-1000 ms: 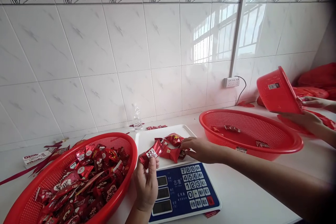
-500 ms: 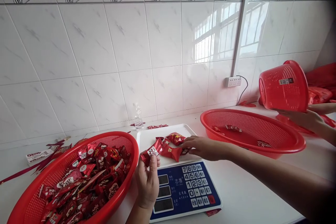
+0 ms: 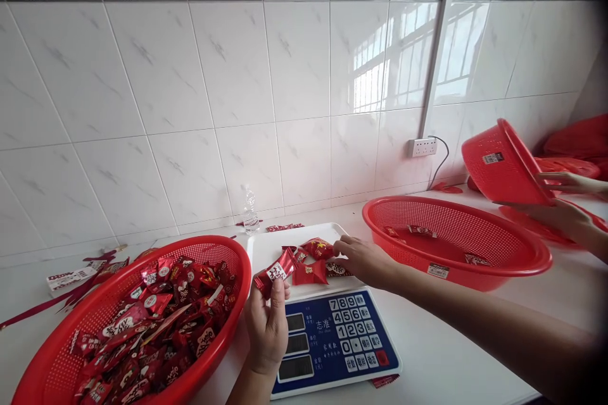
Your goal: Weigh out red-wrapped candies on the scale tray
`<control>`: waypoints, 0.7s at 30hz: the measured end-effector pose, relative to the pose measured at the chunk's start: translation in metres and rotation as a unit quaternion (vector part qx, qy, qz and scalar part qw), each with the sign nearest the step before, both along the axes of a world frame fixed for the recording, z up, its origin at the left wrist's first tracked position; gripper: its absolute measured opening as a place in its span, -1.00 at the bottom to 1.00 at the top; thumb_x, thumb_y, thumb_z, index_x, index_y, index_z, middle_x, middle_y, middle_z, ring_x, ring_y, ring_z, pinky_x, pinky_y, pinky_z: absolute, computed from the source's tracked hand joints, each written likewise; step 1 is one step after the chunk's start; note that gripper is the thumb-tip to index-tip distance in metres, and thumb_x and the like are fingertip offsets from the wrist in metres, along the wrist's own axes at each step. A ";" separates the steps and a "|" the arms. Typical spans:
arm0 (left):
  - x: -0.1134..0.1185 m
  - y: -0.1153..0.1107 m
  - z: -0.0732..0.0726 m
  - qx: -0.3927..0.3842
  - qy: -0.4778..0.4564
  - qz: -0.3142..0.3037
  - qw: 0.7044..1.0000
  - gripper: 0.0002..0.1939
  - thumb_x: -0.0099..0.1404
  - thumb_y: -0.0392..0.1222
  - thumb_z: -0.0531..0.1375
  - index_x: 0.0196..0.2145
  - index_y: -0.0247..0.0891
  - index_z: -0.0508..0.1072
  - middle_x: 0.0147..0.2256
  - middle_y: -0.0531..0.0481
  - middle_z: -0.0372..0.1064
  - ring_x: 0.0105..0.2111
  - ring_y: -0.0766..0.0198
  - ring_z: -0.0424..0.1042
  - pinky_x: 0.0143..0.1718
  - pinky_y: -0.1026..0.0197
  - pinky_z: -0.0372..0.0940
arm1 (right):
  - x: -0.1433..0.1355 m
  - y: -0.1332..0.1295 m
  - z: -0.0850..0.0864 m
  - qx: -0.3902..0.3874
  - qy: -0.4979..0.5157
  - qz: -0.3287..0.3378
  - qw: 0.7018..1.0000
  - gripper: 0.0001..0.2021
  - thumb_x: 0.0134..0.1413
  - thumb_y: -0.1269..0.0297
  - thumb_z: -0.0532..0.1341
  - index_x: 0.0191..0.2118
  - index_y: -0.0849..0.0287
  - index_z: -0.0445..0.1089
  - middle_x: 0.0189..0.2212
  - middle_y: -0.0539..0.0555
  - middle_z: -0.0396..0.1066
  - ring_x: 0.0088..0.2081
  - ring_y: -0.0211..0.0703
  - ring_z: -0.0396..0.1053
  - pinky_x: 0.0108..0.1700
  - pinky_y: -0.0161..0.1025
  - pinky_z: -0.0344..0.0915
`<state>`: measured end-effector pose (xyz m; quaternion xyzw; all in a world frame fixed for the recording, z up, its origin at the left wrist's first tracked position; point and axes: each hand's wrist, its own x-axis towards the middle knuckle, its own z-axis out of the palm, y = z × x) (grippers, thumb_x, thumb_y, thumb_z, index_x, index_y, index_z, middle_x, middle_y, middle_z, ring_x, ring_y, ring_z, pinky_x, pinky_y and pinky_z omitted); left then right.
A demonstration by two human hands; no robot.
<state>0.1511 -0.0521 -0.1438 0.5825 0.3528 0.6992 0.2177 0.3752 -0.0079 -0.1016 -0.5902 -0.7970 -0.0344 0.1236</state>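
My left hand (image 3: 269, 329) is closed, pinching a red-wrapped candy (image 3: 277, 271) between thumb and fingers over the near edge of the scale's white tray (image 3: 266, 245). Several more wrapped candies lie in that tray. Over its right side reaches my right hand (image 3: 361, 261), fingers bent but apart, with no candy seen in its grasp. Its fingertips are close to a shiny red candy (image 3: 317, 247) and a dark-wrapped candy (image 3: 337, 268); whether they touch is unclear. Another red candy (image 3: 311, 273) lies between the hands. The scale's blue keypad panel (image 3: 327, 347) faces me.
At left stands a red basket (image 3: 241, 259) heaped with wrapped candies. Another red basket (image 3: 380, 237) at right holds a few. Beyond it, another person's hands (image 3: 570, 212) tilt a red basket (image 3: 498, 161). A clear bottle (image 3: 251, 212) stands by the tiled wall.
My right hand has lifted and shifted slightly right, uncovering the dark candy. My left hand keeps its candy. The other person's basket has tipped further over.
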 end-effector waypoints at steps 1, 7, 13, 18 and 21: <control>0.000 0.000 0.001 -0.002 -0.008 0.000 1.000 -0.67 0.32 0.05 0.10 -0.41 -0.28 0.37 -0.52 -0.02 0.45 -0.53 0.32 0.44 -0.45 0.30 0.39 | -0.002 0.001 -0.002 0.009 0.000 0.004 1.000 -0.80 0.23 0.21 0.07 -0.18 0.14 0.39 -0.19 0.17 0.40 -0.23 0.00 0.41 -0.30 -0.13 0.32; 0.001 -0.001 0.012 -0.026 -0.067 0.013 0.997 -0.59 0.28 0.17 0.09 -0.45 -0.26 0.34 -0.53 0.02 0.40 -0.55 0.34 0.39 -0.44 0.29 0.36 | -0.023 0.009 0.004 0.068 0.016 0.035 0.997 -0.72 0.22 0.42 0.01 -0.01 0.18 0.32 0.04 0.23 0.28 0.08 0.03 0.22 0.06 0.00 0.19; -0.001 0.001 0.013 -0.040 -0.079 0.026 0.996 -0.55 0.26 0.21 0.09 -0.49 -0.25 0.33 -0.56 0.03 0.36 -0.54 0.34 0.35 -0.43 0.29 0.32 | -0.062 0.019 0.014 -0.022 0.032 0.113 0.993 -0.43 0.20 -0.13 -0.01 0.24 0.00 0.13 0.31 0.18 -0.03 0.32 0.19 -0.19 0.20 0.28 -0.06; -0.001 0.002 0.014 -0.048 -0.082 0.019 0.995 -0.53 0.23 0.24 0.10 -0.50 -0.26 0.33 -0.56 0.02 0.36 -0.55 0.33 0.35 -0.44 0.28 0.32 | -0.072 0.026 0.015 -0.120 0.018 0.203 0.972 -0.43 0.17 -0.18 -0.03 0.21 -0.04 0.21 0.30 0.17 0.02 0.31 0.28 -0.15 0.18 0.44 -0.28; -0.001 0.002 0.015 -0.052 -0.082 0.017 0.995 -0.53 0.22 0.24 0.11 -0.49 -0.27 0.34 -0.55 0.01 0.36 -0.55 0.32 0.36 -0.45 0.27 0.33 | -0.063 0.029 0.016 -0.109 0.027 0.231 0.967 -0.60 0.16 0.01 0.10 0.07 0.00 0.37 0.20 0.13 0.21 0.21 0.03 0.13 0.24 0.14 -0.11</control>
